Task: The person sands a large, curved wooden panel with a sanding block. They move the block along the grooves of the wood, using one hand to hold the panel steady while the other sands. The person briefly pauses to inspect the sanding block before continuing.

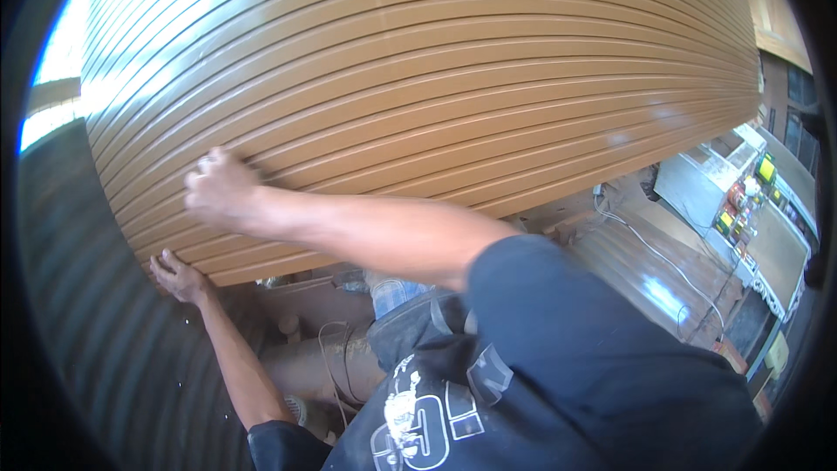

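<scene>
Brown ribbed panel fills the upper view, held up above the person. Right hand presses flat on its grooved face, fingers spread. Left hand grips the lower edge from beneath.

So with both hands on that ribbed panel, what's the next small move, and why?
Probably slide the right hand toward the panel edge to match the left hand. The left grips the lower edge; the right lies flat on the grooved face, blurred, with no visible hold.
</scene>
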A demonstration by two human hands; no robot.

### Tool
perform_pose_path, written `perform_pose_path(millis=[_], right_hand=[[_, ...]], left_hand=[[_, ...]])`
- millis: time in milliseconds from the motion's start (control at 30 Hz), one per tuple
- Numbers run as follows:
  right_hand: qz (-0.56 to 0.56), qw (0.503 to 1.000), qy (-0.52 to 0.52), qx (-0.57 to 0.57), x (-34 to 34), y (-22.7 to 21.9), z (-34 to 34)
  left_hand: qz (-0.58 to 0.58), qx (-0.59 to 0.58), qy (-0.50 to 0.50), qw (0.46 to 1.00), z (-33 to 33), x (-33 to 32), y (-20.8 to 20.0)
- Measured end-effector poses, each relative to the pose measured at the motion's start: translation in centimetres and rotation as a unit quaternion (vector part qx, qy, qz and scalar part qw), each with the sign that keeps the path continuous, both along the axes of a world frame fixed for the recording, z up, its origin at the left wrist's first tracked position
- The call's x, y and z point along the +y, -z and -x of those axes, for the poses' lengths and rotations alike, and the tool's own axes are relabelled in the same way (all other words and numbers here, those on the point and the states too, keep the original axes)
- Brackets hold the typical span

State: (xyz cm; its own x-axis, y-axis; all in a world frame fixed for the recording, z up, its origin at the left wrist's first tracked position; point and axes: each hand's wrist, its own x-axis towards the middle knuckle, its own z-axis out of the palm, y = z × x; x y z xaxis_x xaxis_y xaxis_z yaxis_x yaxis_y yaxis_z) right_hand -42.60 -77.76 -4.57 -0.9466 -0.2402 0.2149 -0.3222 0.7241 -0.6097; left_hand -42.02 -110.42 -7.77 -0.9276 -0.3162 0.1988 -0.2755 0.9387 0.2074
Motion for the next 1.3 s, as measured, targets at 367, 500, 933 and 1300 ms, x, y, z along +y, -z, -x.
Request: perform_pose_path(millis=[367, 500, 933, 1300], right_hand=[[-0.089, 0.993, 0.051, -0.053, 39.9, -4.2, -20.7], [-0.113, 0.99, 0.043, -0.076, 49.3, -4.9, -25.2], [-0.02, 0.989, 0.047, -0.142, 58.7, -5.8, -29.1], [0.032, 0.999, 0.037, -0.014, 33.0, -2.3, -16.6]], left_hand=[[-0.031, -0.019, -0.043, 0.998, 0.8, -1.2, 0.2], [-0.07, -0.016, -0.111, 0.991, -0.7, 1.7, 0.2], [-0.028, 0.013, -0.085, 0.996, -5.7, 11.6, -0.1], [-0.042, 0.084, -0.068, 0.993, -7.4, 16.0, -1.1]])
